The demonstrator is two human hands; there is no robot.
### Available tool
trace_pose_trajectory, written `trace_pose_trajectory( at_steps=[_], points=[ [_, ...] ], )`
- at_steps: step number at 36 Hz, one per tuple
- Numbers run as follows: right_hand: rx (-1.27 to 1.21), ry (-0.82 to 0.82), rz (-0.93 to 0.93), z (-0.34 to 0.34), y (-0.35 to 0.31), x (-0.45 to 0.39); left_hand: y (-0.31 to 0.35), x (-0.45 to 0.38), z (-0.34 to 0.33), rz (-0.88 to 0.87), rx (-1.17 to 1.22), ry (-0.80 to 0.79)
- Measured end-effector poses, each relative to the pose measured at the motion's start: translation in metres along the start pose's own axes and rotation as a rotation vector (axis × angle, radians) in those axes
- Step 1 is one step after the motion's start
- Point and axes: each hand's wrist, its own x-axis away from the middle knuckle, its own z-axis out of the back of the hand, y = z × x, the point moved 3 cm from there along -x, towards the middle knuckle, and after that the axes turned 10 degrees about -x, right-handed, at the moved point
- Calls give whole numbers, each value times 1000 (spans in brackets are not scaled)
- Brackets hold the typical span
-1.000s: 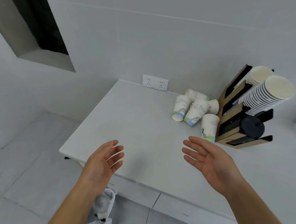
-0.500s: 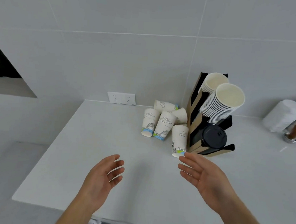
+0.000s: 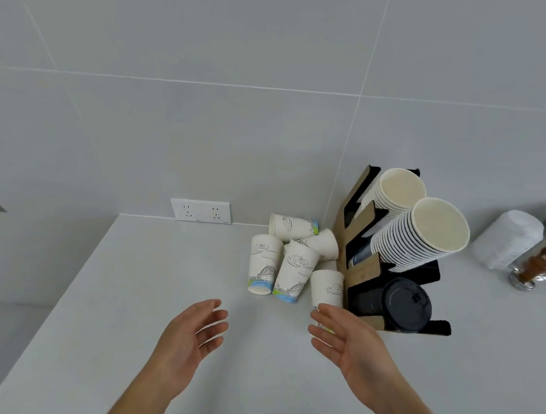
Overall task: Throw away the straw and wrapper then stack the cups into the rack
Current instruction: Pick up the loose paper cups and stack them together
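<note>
Several white printed paper cups (image 3: 293, 269) lie tumbled in a heap on the white counter (image 3: 123, 293), just left of a cardboard-and-black cup rack (image 3: 362, 271). The rack holds two slanted stacks of cream cups (image 3: 421, 236) and a stack of black lids (image 3: 403, 305). My left hand (image 3: 191, 337) hovers open, palm inward, in front of the heap. My right hand (image 3: 346, 344) is open too, its fingertips right in front of the nearest cup (image 3: 327, 286) and covering its lower end. No straw or wrapper shows.
A double wall socket (image 3: 200, 210) sits at the back of the counter. At the far right stand a white wrapped roll (image 3: 507, 239) and a glass jar (image 3: 532, 267). The counter's left edge drops to the floor.
The view has swung right and up from the counter's left edge and the floor. Both open hands have come closer to the heap of cups; my right fingertips now overlap the nearest cup.
</note>
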Motion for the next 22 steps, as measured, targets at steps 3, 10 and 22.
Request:
trace_pose_trajectory(
  at_steps=[3, 10, 22],
  points=[
    [21, 26, 4, -8, 0, -15, 5, -22, -6, 1, -56, 0],
    [37, 120, 20, -30, -6, -58, 18, -70, -33, 9, -135, -41],
    [30, 220, 19, -55, -29, -107, 48, -153, -107, -31, -300, -130]
  ],
)
